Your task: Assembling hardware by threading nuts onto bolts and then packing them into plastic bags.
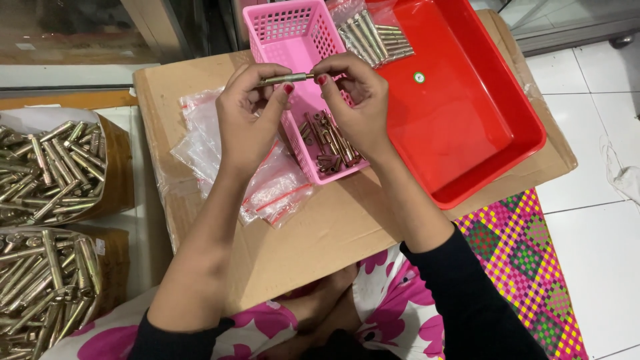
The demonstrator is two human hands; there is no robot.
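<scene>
Along the left edge of the frame we see two open brown boxes, one above the other (113, 167) and (110, 260), each heaped with brass-coloured metal bolts (50, 170). Right of them lies a flat sheet of cardboard (333, 233) that serves as our tabletop. On its left part sits a loose pile of clear plastic bags (207, 140) with red seal strips.

Above the bags, our left hand (247, 123) is raised, its fingers (270, 90) pinched on one end of a single metal bolt (288, 78). The bolt lies level, in the air, over the pink basket (287, 33) near the upper middle of the frame. Our right hand (357, 103) meets it from the other side, fingers (327, 72) gripping the bolt's right end. Both hands thus hold the same bolt between them.

Beneath the hands, the pink basket holds a small heap of short brownish metal sleeves (330, 143) at its near end. Touching the basket on the right is a red tray (467, 120), with a filled bag of bolts (377, 37) lying in its upper left corner. At lower right a chequered pink mat (527, 260) covers the white floor tiles.
</scene>
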